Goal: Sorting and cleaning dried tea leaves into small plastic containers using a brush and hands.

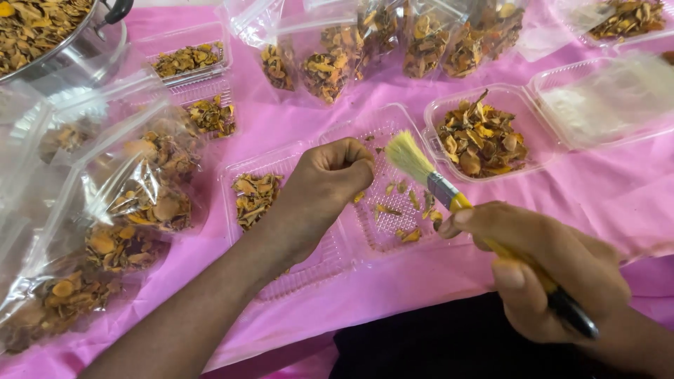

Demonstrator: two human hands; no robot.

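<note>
The right hand (554,270) is gripping the light, stiff paintbrush (484,231) firmly mid-handle, while the left hand (330,179) is pinching brittle, featherweight dried slices (256,196) over the flimsy open clamshell tray (365,242).

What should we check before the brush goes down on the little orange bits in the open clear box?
1. Brush held firmly in the right hand: ok, fingers wrap the yellow and black handle.
2. Bristles over the open clear box: ok, the tip hangs above its lid half, not touching.
3. Left hand out of the brush's way: not ok, the closed fist sits right beside the bristles.
4. What the left hand pinches: cannot tell, the fingers hide it.
5. Loose chips inside the box: ok, they lie within the tray, none seen on the pink cloth nearby.
6. Filled box clear of the brush: ok, it sits apart.
</note>
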